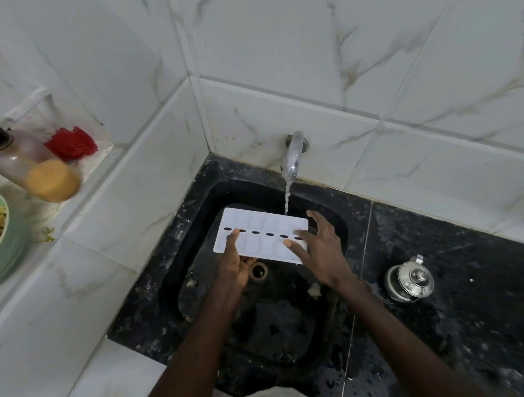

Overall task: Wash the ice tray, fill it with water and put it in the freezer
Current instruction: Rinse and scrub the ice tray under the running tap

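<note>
A white ice tray point(259, 232) with a row of dark oval holes is held over the black sink point(196, 256), under the running tap point(293, 157). Water falls onto the tray's far edge. My left hand point(236, 264) grips the tray's near left side, thumb on top and fingers beneath. My right hand point(321, 250) holds the tray's right end, with the thumb on the top face and the other fingers spread past the edge.
A steel kettle lid point(411, 280) lies on the wet black counter to the right. On the white ledge at left stand a soap pump bottle point(27, 163), a red scrubber point(71, 143) and a green bowl point(6, 251) of peelings. The drain point(258, 270) is below the tray.
</note>
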`<state>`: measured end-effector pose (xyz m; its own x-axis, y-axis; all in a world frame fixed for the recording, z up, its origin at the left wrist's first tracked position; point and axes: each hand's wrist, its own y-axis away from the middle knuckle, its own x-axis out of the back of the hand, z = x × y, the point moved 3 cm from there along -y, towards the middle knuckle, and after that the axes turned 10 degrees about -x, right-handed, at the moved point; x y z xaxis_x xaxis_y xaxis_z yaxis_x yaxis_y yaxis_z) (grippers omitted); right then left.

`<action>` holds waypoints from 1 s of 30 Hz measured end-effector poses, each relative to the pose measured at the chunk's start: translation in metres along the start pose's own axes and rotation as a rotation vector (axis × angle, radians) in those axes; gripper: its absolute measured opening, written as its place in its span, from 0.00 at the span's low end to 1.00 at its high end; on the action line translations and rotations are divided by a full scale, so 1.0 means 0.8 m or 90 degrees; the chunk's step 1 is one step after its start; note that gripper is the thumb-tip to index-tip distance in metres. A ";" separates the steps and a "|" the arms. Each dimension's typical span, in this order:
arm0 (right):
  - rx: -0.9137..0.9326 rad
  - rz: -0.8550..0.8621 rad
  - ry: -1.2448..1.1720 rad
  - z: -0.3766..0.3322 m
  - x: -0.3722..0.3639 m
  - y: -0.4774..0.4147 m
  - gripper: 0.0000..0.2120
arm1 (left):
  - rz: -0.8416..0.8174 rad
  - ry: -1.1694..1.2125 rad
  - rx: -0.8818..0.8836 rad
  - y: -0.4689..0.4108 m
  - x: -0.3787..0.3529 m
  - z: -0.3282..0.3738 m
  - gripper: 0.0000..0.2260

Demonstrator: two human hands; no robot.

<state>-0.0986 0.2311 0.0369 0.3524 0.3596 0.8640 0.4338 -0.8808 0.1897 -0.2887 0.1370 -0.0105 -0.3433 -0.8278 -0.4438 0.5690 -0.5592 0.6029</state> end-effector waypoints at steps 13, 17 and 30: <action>-0.034 0.088 0.001 0.019 0.003 -0.002 0.27 | -0.003 -0.002 -0.006 0.001 -0.004 0.005 0.06; -0.008 0.026 0.065 0.021 -0.001 -0.007 0.41 | -0.003 -0.014 -0.013 0.005 -0.006 0.006 0.13; -0.021 -0.099 0.193 0.003 0.000 -0.016 0.47 | 0.002 -0.023 0.004 0.012 -0.017 0.008 0.12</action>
<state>-0.1020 0.2430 0.0331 0.0196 0.3876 0.9216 0.4345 -0.8335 0.3413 -0.2836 0.1424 0.0053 -0.3681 -0.8307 -0.4177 0.5652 -0.5566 0.6089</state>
